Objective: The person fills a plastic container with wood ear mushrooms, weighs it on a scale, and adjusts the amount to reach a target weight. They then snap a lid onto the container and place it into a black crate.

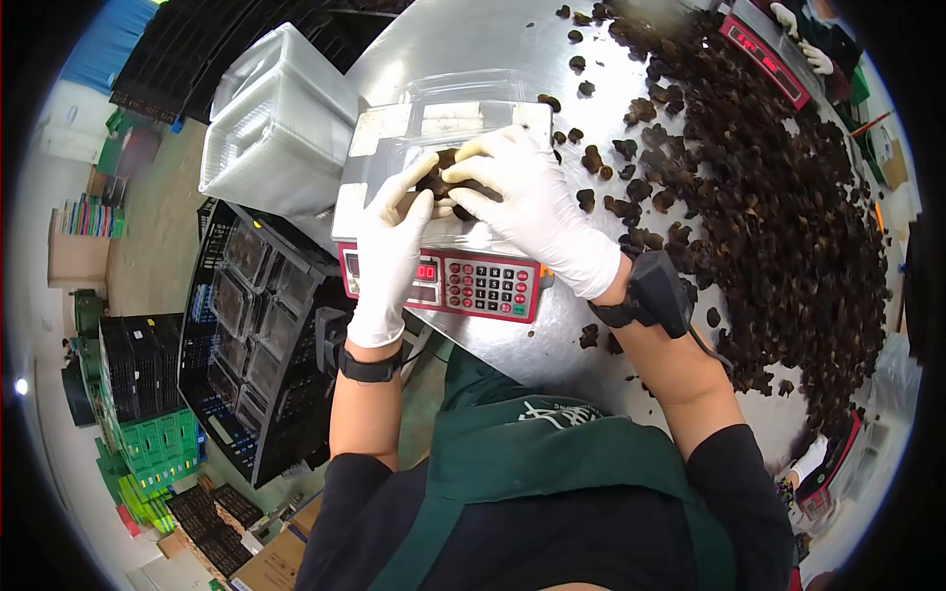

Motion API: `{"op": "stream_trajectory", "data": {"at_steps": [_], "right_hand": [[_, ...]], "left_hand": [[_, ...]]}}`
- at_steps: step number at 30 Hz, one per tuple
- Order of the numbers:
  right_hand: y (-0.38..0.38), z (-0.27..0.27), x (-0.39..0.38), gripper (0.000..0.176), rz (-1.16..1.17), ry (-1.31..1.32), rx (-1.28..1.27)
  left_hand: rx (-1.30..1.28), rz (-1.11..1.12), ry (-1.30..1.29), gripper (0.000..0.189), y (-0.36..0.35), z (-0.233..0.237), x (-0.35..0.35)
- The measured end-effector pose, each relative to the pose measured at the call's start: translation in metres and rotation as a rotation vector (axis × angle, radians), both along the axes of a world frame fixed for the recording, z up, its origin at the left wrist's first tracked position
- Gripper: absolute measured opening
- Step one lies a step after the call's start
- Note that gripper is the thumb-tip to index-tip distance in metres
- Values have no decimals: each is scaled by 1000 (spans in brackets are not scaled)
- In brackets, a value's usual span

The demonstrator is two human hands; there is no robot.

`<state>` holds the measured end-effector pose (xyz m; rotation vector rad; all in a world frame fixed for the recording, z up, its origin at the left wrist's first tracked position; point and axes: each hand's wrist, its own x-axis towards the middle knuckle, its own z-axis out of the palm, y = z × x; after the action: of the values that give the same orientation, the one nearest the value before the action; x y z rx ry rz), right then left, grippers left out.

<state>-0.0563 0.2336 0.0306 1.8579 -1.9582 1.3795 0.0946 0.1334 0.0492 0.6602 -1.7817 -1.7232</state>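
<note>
A clear plastic container [404,158] lies on the platform of a red-and-grey digital scale [490,288], its lid open at the far side. Dark brown mushrooms [434,181] sit inside it, partly covered by my fingers. My left hand [396,236], in a white glove, curls around them from the left. From the right, my right hand [522,192], gloved the same way, closes its bent fingers over the mushrooms. Both sets of fingertips nearly meet, so exactly which pieces each hand grips is hidden.
A big pile of dark mushrooms [778,217] covers the right of the metal table [424,44]. Stacked clear containers [251,148] stand left of the scale. Below them is a black crate [261,394] of containers. Another scale [764,61] and a co-worker's gloved hands [816,57] are far right.
</note>
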Motion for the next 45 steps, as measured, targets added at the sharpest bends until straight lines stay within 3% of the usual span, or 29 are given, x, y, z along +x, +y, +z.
{"op": "stream_trajectory", "data": {"at_steps": [4,11,15,20,23,25,27,30,31,32,33,35,37,39,42,45], "right_hand": [[-1,-12,4,14,-68,29,-36],[-6,-19,10,11,-168,203,25],[-4,-21,6,9,-158,-227,22],[8,-15,4,16,-52,-416,-32],[11,-15,11,17,-48,-430,-51],[20,-21,20,15,-108,-378,-105],[47,-25,34,17,-198,-227,-82],[99,-52,40,18,-222,-231,-3],[123,-58,35,19,-296,-216,41],[164,-67,11,22,-500,-264,282],[183,-98,-5,26,-599,-188,27],[220,-102,-21,46,-814,-99,335],[234,-113,-41,65,-837,-142,418],[224,-114,-52,67,-824,-75,473],[193,-121,-56,66,-580,-60,508],[179,-143,-58,24,-490,-26,374]], "left_hand": [[-193,32,-40,31,8,-3,-1],[-176,28,-79,32,8,-11,-2],[64,-2,-13,32,5,-6,-2],[71,-40,24,36,0,-13,0],[25,-12,-12,37,5,-6,-3],[-240,56,-35,33,1,-15,-5],[-197,83,-66,27,-2,-18,-4],[-255,132,-127,21,-12,-31,1],[-263,163,-146,20,-17,-35,2],[-358,192,-200,18,-25,-42,4],[-376,172,-167,16,-23,-40,3],[-436,168,-236,19,-24,-39,1],[-490,156,-297,23,-24,-41,-2],[-593,148,-394,31,-24,-44,-4],[-831,157,-512,37,-11,-39,-4],[-774,133,-353,41,-10,-40,-1]]}}
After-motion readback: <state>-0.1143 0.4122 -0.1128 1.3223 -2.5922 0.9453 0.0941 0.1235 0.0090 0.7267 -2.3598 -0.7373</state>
